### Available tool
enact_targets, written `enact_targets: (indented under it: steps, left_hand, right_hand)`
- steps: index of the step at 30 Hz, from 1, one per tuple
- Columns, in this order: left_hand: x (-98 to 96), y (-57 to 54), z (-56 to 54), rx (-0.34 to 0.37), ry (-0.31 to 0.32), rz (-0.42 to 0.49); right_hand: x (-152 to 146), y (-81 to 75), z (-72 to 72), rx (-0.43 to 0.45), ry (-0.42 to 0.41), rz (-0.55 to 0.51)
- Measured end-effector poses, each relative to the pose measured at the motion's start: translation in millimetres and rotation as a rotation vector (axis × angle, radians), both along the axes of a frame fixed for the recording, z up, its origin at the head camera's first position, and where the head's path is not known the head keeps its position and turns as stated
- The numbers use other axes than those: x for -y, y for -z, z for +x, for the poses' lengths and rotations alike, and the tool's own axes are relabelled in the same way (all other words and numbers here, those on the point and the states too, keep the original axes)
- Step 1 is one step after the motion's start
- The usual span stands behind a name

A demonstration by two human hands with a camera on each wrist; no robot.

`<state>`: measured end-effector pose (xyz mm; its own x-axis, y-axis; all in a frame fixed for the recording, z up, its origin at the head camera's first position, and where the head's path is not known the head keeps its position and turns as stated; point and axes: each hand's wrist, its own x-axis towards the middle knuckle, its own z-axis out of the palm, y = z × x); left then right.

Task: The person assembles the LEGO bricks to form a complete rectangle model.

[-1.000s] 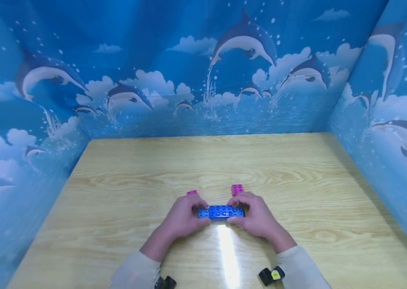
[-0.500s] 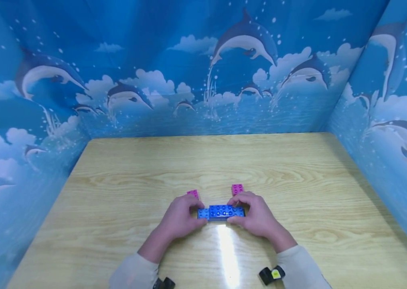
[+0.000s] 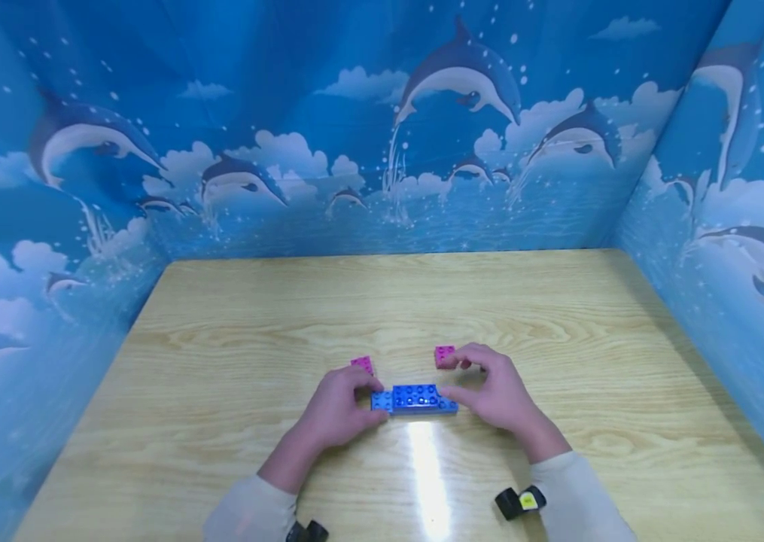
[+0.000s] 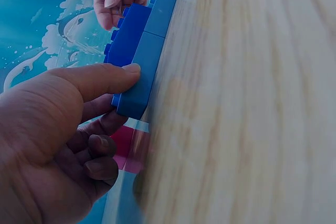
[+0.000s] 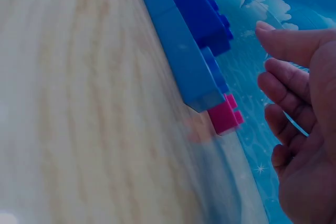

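A dark blue brick (image 3: 414,395) sits on top of two lighter blue bricks (image 4: 142,74), spanning the seam where they meet end to end on the wooden table. My left hand (image 3: 337,406) pinches the left end of this stack between thumb and fingers. Off the stack's right end, my right hand (image 3: 493,388) holds nothing, its thumb and fingers spread apart. Its fingertips overlap a pink brick (image 3: 444,357) behind the stack in the head view. Another pink brick (image 3: 363,364) lies just beyond the left fingers.
Wood-grain table (image 3: 246,316) surrounds the bricks, with a strip of glare in front of them. A blue dolphin-print curtain (image 3: 327,113) encloses the back and both sides. Each wrist carries a small black camera, the right one (image 3: 520,502) with a yellow label.
My right hand has let go of the stack's right end and shifted back and right, its fingers now by the right pink brick. The left hand slid slightly left, still pinching the stack.
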<state>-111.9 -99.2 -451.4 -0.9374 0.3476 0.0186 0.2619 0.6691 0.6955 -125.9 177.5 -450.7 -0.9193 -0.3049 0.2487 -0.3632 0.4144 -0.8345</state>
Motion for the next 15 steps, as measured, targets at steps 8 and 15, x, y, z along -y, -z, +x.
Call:
enact_targets:
  steps: [8,15]
  left_hand:
    - [0.8,1.0,-0.1,0.02,-0.008,-0.003]
    - [0.8,0.1,0.8,0.043,-0.014,0.001]
  right_hand:
    - [-5.1,0.2,-15.8,-0.053,0.067,0.052]
    - [-4.3,1.5,-22.2,-0.016,0.084,0.115]
